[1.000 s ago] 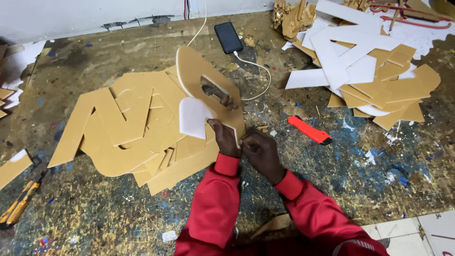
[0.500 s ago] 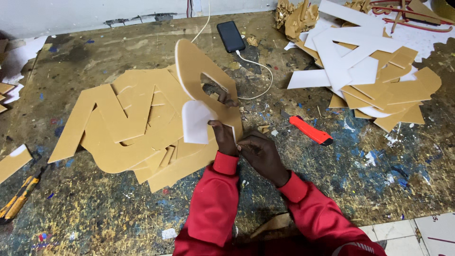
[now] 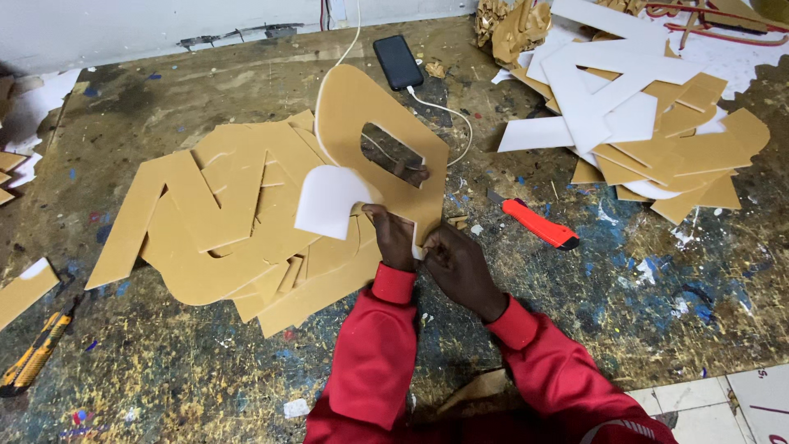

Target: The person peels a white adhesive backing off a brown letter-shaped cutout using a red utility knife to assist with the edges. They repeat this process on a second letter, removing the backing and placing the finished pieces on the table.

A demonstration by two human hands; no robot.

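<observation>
I hold a tan cut-out letter (image 3: 353, 107) with a hole in it, tilted up off the workbench. My left hand (image 3: 393, 237) grips its lower edge, with fingers showing through the hole, beside a curled white backing sheet (image 3: 330, 201) peeled off the letter. My right hand (image 3: 457, 265) pinches the letter's bottom corner, where a sliver of white backing shows. Both sleeves are red.
A pile of tan letter shapes (image 3: 214, 222) lies left of my hands. A red utility knife (image 3: 538, 224) rests on the paint-spattered bench (image 3: 641, 304) to the right. A black phone (image 3: 398, 62) with white cable lies behind. White and tan offcuts (image 3: 641, 123) are heaped at right. A yellow knife (image 3: 33, 355) sits at far left.
The white backing has curled further away from the tan letter. My hands stay at the letter's bottom corner, and the letter is still tilted up.
</observation>
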